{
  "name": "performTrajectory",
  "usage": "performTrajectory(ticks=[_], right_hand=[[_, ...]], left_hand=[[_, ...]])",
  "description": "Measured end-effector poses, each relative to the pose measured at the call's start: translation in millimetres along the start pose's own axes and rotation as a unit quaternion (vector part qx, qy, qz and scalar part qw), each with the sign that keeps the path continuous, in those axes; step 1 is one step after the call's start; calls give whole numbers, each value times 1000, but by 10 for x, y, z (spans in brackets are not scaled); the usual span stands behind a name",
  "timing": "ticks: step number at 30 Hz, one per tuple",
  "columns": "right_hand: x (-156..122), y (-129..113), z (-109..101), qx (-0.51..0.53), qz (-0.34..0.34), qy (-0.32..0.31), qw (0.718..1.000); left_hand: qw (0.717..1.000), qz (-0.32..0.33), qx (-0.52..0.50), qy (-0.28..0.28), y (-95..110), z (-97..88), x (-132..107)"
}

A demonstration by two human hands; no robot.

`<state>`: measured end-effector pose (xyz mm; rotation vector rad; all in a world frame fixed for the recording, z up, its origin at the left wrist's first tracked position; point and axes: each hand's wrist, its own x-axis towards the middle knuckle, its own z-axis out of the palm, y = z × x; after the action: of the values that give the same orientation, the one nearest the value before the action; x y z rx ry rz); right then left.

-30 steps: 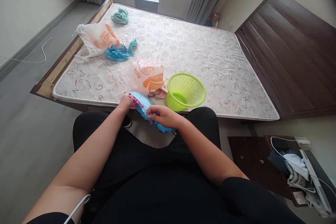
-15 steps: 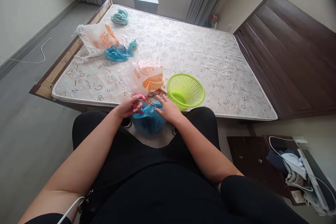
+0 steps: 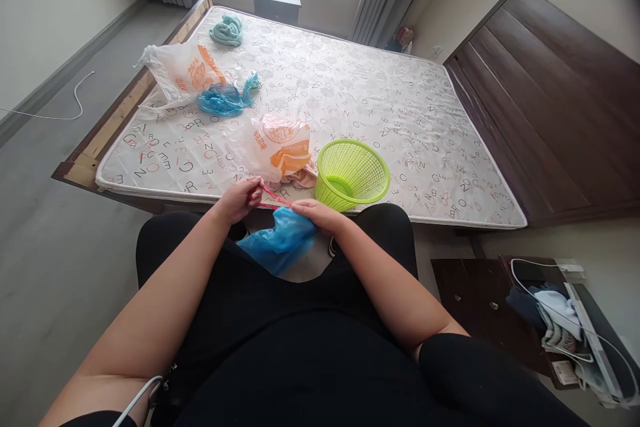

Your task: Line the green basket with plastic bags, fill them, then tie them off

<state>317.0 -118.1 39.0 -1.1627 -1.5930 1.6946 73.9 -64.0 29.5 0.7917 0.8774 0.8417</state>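
I'm looking down on a bare mattress (image 3: 380,113) on a wooden bed frame (image 3: 123,110), with a dark wooden panel (image 3: 530,107) along its right edge. On the mattress I count six things. A teal cloth (image 3: 226,31) sits near the far edge. A white-and-orange plastic bag (image 3: 180,73) lies by the left edge, touching a crumpled blue plastic bag (image 3: 223,100). A second white-and-orange bag (image 3: 275,147) lies nearer the front edge, resting on a pink cloth (image 3: 300,179), and just to their right stands a lime-green plastic basket (image 3: 350,175), tilted.

My two hands are just off the front edge, above my black-clothed lap. My left hand (image 3: 240,200) is closed, pinching a pink cord (image 3: 275,197). My right hand (image 3: 317,217) has its fingers curled over the top of a third blue plastic bag (image 3: 275,240), and the cord runs across to it.

Compared with the earlier frame, that bag has gone from a bunched ball to a looser, drooping shape, the cord is pulled straighter, and my right fingers have closed from spread.
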Motion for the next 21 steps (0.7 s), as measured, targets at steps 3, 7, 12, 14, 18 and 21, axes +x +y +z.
performTrajectory(ticks=[3,7,12,14,18,21], right_hand=[[58,-48,-39,105,7,53,993],[160,-46,14,168,-43,213,961],[185,-20,36,212,-86,273,934],[163,-23,-18,192,-87,300,930],[92,-53,-142,103,-90,349,927],[56,-72,-168,43,-80,341,936]], left_hand=[[1000,-4,12,14,24,-82,15],[998,-33,27,-46,-22,21,-96],[981,-48,165,-95,-145,178,-127],[970,17,241,-12,-157,129,-55],[938,129,286,144,-105,-125,96],[925,152,291,192,-65,-253,121]])
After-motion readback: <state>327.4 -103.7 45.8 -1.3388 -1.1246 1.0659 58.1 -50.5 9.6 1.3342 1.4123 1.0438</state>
